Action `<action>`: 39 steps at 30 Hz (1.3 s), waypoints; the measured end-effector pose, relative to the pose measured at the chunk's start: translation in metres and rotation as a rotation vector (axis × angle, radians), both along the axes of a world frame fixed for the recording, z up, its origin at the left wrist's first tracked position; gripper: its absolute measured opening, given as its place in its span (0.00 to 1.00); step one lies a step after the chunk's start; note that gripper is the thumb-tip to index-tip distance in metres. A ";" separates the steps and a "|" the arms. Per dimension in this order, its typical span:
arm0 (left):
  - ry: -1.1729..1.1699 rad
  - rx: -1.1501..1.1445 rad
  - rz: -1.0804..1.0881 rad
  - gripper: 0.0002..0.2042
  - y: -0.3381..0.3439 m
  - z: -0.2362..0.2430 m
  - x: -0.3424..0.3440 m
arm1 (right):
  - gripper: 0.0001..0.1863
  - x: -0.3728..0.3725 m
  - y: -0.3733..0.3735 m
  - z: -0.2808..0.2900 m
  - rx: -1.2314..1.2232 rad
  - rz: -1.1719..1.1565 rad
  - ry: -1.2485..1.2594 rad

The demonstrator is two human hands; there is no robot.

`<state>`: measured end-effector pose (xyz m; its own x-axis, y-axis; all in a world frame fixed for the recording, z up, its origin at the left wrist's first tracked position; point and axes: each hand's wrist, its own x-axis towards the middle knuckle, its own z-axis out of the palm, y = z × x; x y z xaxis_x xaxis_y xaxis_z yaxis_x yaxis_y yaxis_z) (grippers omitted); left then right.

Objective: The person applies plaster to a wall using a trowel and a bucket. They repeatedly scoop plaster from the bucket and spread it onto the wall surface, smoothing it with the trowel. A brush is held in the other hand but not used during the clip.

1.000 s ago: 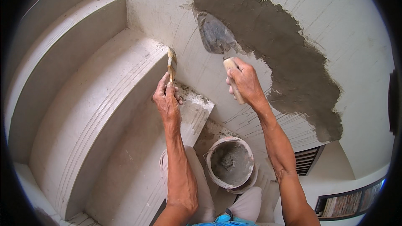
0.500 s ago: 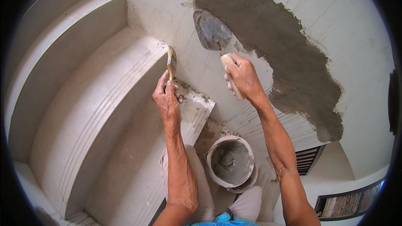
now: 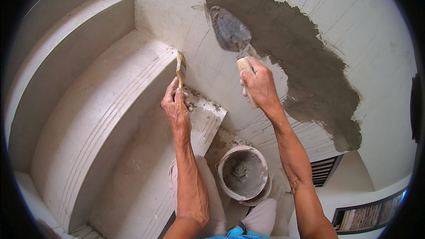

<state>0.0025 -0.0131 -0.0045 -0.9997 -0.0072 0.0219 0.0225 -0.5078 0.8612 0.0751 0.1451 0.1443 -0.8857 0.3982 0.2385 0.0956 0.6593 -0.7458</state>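
My left hand (image 3: 176,102) grips a paintbrush (image 3: 181,66), its bristles upright beside the corner of a stair step. In my right hand (image 3: 261,85) is the wooden handle of a trowel (image 3: 230,28). The blade lies over the left edge of a long, irregular patch of dark grey mortar (image 3: 318,84) on the pale wall (image 3: 376,44). Streaks and scratches mark the wall around the patch. Below my hands, between my legs and the wall, stands a pale bucket (image 3: 226,186) with grey mortar in it, stacked on or beside another container.
Curved concrete steps (image 3: 88,106) climb along the left, with speckled residue at the corners. At lower right are a slatted dark opening (image 3: 323,168) and a dark-framed window or opening (image 3: 369,212). My legs and blue clothing show at the bottom.
The trowel and my right hand shifted left and slightly up, then moved back right to the present position. My left hand and the brush have barely moved.
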 end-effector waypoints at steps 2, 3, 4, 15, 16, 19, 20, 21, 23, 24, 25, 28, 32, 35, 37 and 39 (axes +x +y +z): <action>0.010 0.000 -0.001 0.21 -0.001 -0.001 0.001 | 0.15 0.000 0.002 0.010 0.121 -0.030 0.063; 0.016 -0.013 -0.004 0.21 -0.001 0.000 0.002 | 0.16 -0.001 0.006 0.010 0.175 -0.034 0.111; 0.023 -0.030 -0.007 0.21 0.000 0.000 0.002 | 0.17 -0.004 0.010 0.007 0.227 -0.038 0.159; 0.005 -0.031 -0.015 0.21 0.001 -0.003 0.000 | 0.20 -0.005 0.009 0.004 0.136 -0.099 0.315; 0.010 -0.030 -0.015 0.21 0.001 -0.004 0.000 | 0.20 -0.001 0.011 0.004 0.119 -0.099 0.339; 0.029 -0.024 -0.015 0.21 0.000 -0.002 0.001 | 0.20 0.004 0.017 0.013 0.060 -0.071 0.334; 0.037 -0.023 -0.016 0.21 0.000 -0.002 0.002 | 0.20 0.005 0.018 0.016 0.039 -0.058 0.321; 0.046 -0.028 -0.019 0.21 0.000 -0.004 0.002 | 0.20 0.006 0.019 0.017 0.036 -0.063 0.307; 0.068 -0.035 -0.024 0.21 0.002 -0.006 0.001 | 0.19 0.006 0.021 0.021 0.035 -0.072 0.285; 0.049 -0.032 -0.026 0.21 0.002 -0.006 0.001 | 0.19 0.006 0.021 0.023 0.022 -0.077 0.271; 0.028 -0.030 -0.028 0.21 0.002 -0.003 0.001 | 0.19 0.005 0.021 0.023 0.007 -0.083 0.255; 0.003 -0.034 -0.030 0.21 0.002 -0.001 0.002 | 0.19 0.006 0.017 0.018 -0.058 -0.037 0.149; 0.072 -0.027 -0.026 0.21 0.001 -0.005 0.001 | 0.19 0.015 0.008 0.011 -0.167 -0.016 0.059; 0.070 -0.048 -0.020 0.21 0.001 -0.005 0.001 | 0.18 0.013 0.010 0.011 -0.147 -0.011 0.174; 0.069 -0.054 -0.018 0.21 0.000 -0.007 0.001 | 0.18 0.010 0.009 0.016 -0.142 -0.010 0.266; 0.062 -0.048 -0.022 0.21 0.001 -0.007 0.000 | 0.17 0.004 0.010 0.015 -0.164 -0.039 0.313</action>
